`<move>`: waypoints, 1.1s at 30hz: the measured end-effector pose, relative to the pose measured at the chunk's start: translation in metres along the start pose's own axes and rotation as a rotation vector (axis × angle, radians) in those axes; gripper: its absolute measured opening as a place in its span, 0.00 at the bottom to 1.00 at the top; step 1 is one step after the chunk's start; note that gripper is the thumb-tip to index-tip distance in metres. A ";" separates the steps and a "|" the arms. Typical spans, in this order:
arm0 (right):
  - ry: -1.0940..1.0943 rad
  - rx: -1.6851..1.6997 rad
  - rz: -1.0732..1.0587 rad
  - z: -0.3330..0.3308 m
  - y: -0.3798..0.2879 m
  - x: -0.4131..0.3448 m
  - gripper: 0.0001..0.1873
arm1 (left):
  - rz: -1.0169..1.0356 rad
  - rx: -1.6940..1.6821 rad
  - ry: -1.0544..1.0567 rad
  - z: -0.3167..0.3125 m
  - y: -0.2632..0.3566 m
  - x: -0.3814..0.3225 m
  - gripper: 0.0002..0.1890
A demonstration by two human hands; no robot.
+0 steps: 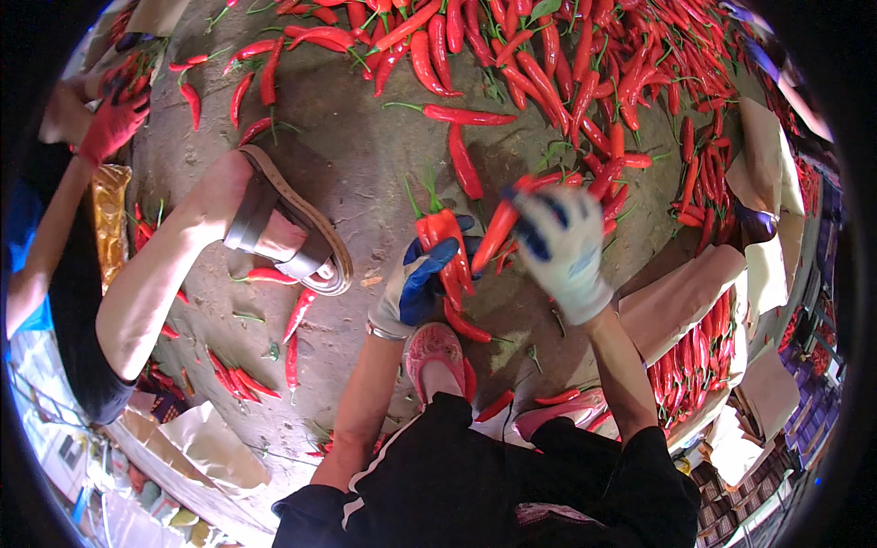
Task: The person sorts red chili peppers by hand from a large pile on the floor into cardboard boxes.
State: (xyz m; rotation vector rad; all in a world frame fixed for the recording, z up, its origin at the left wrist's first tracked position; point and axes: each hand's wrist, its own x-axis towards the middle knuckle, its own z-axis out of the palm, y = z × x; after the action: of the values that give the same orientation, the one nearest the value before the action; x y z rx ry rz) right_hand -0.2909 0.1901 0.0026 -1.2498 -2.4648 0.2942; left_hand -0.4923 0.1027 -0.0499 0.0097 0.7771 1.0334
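My left hand (pixel 419 281), in a white glove with a blue-coated palm, is closed around a small bunch of red chili peppers (pixel 442 233), their green stems pointing away from me. Just to its right, my right hand (pixel 565 240), in a similar glove and slightly blurred, grips a single red chili pepper (pixel 499 229) that slants down toward the bunch. Below my left hand, one chili pepper (pixel 466 325) lies on the floor beside my pink shoe (pixel 433 356). More loose peppers lie beyond and partly behind my right hand.
A large heap of red chili peppers (pixel 582 61) spreads across the far floor. At right stands a paper-lined crate (pixel 692 363) packed with peppers. A co-worker's sandalled foot (pixel 288 233) rests at left, with a red-gloved hand (pixel 120 120) farther back. Scattered peppers (pixel 240 380) lie lower left.
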 end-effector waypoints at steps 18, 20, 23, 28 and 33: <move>-0.388 -0.056 0.148 0.075 -0.044 0.028 0.37 | 0.266 -0.208 -0.176 -0.013 0.003 -0.020 0.43; -0.486 0.097 -0.021 0.061 -0.053 -0.011 0.34 | 0.280 -0.218 -0.198 -0.007 0.008 -0.018 0.43; -0.465 0.557 0.024 0.040 -0.042 -0.049 0.25 | 0.254 -0.126 -0.157 -0.003 0.009 -0.010 0.43; -0.072 0.396 0.525 -0.017 0.024 -0.041 0.21 | 0.158 0.005 -0.070 0.004 0.003 0.005 0.35; -0.437 -0.029 0.566 -0.014 0.037 -0.056 0.29 | 0.097 -0.102 -0.080 -0.005 -0.019 0.004 0.34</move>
State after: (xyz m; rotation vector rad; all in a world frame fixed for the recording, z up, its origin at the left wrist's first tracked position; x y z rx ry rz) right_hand -0.2275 0.1665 -0.0093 -2.0692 -2.3896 0.7466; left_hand -0.4795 0.0939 -0.0629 0.0014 0.6557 1.1575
